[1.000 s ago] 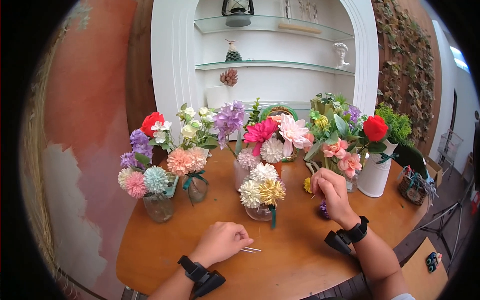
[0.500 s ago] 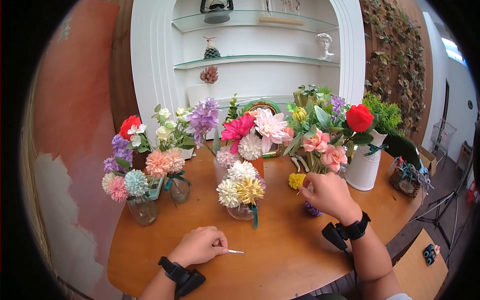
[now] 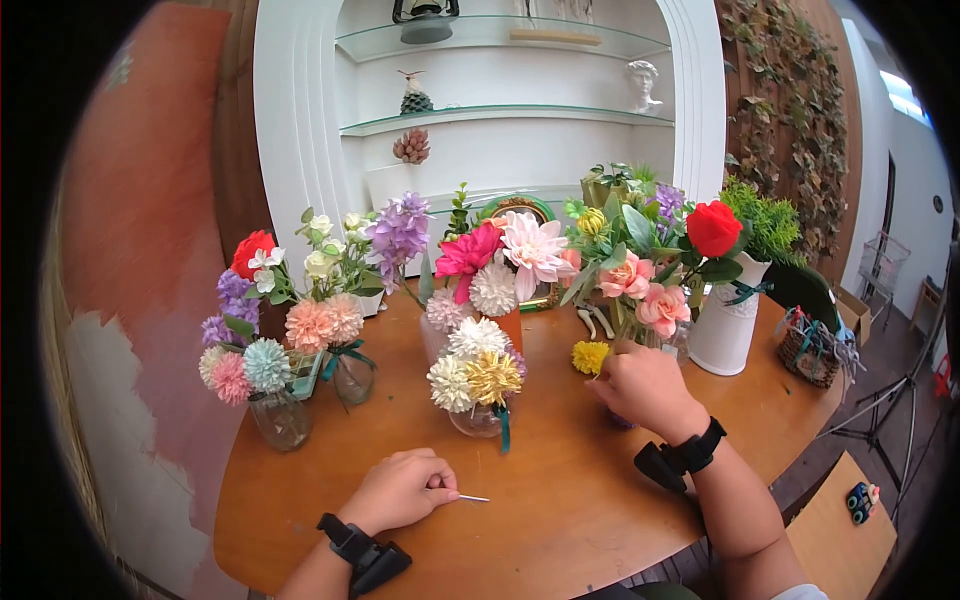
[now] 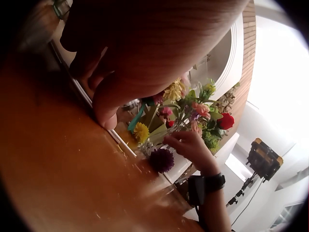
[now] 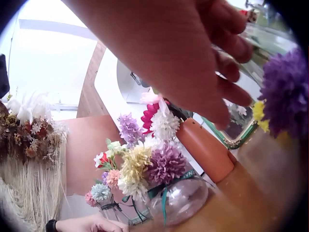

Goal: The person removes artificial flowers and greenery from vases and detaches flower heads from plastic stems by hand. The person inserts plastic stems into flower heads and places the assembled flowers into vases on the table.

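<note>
My left hand [image 3: 403, 490] rests low over the front of the wooden table, its fingertips pinching thin white sticks [image 3: 474, 498]. In the left wrist view the sticks [image 4: 126, 147] run along the tabletop under the fingertips. Farther right, my right hand [image 3: 650, 385] hangs over a purple pompom flower [image 4: 161, 160], with its fingers loosely bent and nothing seen between them. That flower is mostly hidden beneath the hand in the head view. Just left of the right fingertips lies a yellow pompom flower [image 3: 590, 357]. The purple flower [image 5: 285, 94] shows large beside the fingers in the right wrist view.
A glass vase [image 3: 475, 422] of white and gold pompoms stands between the hands. Glass vases [image 3: 280, 420] with flowers stand at left. Behind the right hand are pink flowers [image 3: 662, 308], pliers-like handles [image 3: 598, 322], a white pitcher [image 3: 722, 335] and a wicker basket [image 3: 808, 355].
My right hand has lowered toward the purple flower, covering most of it. The left hand still pinches the sticks. The head view has shifted to the right.
</note>
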